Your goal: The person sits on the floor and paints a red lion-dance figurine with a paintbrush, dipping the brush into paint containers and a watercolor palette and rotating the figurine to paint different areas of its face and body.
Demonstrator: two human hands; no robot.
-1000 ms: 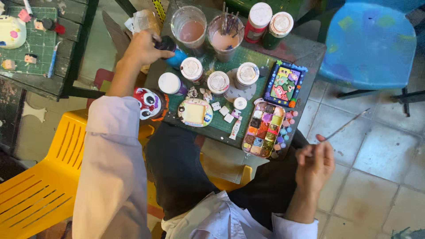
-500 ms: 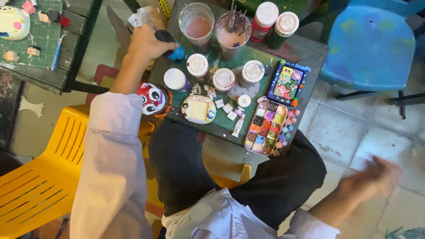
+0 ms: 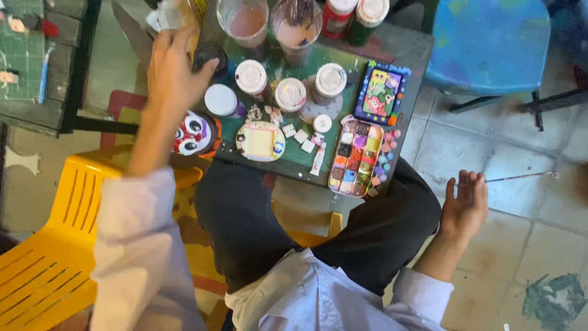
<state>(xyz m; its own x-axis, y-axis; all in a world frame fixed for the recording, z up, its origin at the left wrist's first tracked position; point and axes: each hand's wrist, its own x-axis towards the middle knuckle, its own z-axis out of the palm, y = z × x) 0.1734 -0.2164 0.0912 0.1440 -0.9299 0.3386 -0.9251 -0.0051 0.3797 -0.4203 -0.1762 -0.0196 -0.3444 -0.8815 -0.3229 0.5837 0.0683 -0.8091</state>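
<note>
L hand (image 3: 173, 68) gripping dark paint jar (image 3: 210, 54) at table's far-left edge, near clear cup (image 3: 248, 24) of pinkish water | risk: elbow knocks clown mask (image 3: 191, 135) off near-left edge | R hand (image 3: 467, 203) off table's right, loose pinch on thin brush (image 3: 520, 177), could drip onto floor tiles

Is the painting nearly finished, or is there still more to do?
The colourful framed picture and the mask look fully painted. The round plaque has a pale, plain-looking middle, so it may need more. Right now the left hand grips a dark jar, and the right hand holds a thin brush out over the floor.
</note>
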